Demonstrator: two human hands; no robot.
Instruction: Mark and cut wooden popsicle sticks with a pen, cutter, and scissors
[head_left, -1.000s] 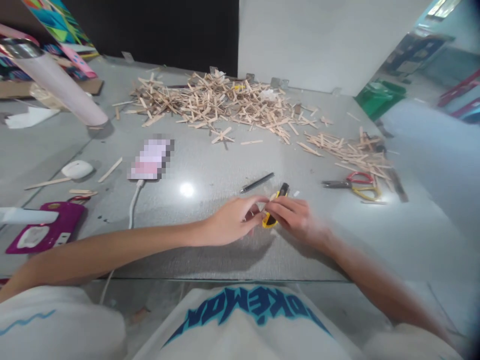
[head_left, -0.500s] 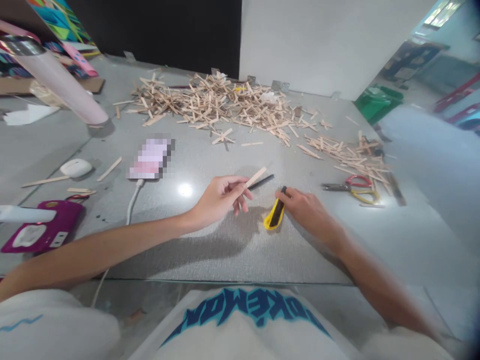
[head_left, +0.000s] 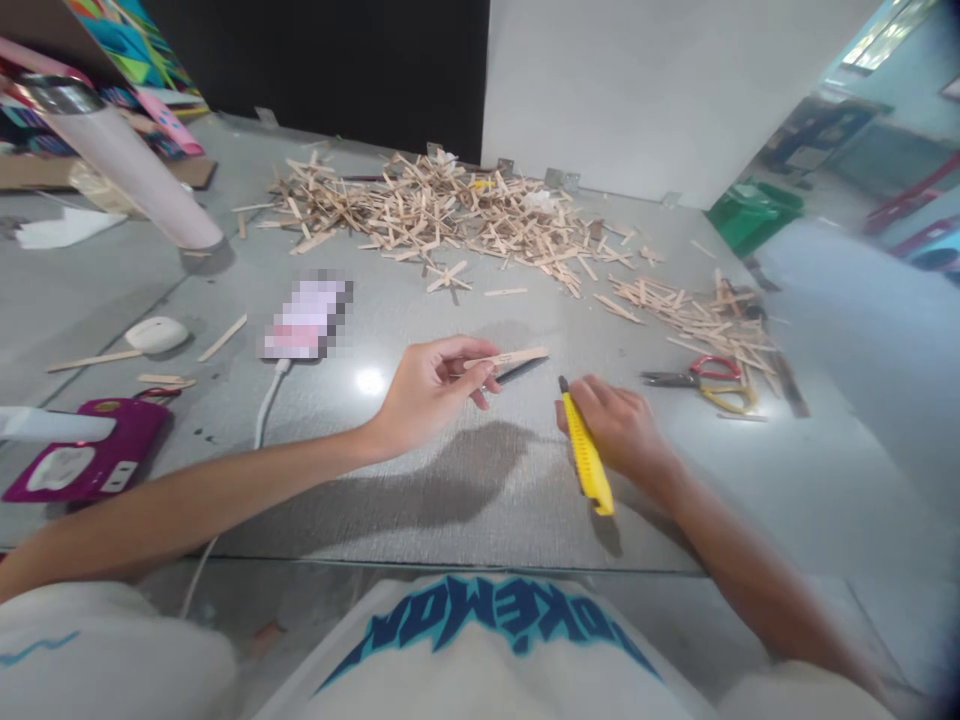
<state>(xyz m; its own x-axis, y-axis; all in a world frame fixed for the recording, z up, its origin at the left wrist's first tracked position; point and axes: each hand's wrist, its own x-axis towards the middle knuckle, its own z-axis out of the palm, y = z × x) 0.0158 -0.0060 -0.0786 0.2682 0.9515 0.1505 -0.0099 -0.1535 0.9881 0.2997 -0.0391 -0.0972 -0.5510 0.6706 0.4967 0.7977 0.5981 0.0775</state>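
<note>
My left hand pinches a flat wooden craft stick between thumb and fingers, its free end pointing right. A thin dark strip shows just under the stick; I cannot tell whether the hand holds it too. In my right hand is a yellow utility knife, its dark tip up near the fingertips and its yellow end slanting down towards the table's front edge. The stick and the knife are a short way apart. Scissors with a red and a yellow handle lie right of my right hand.
A big heap of craft sticks spreads along the back, with a smaller pile at right. On the left are a phone with a cable, a white case, a purple device and a tilted pink bottle.
The knife has turned in my right hand, so its yellow end now reaches lower and further right. The stick in my left hand has tipped flatter, and that hand has shifted slightly left.
</note>
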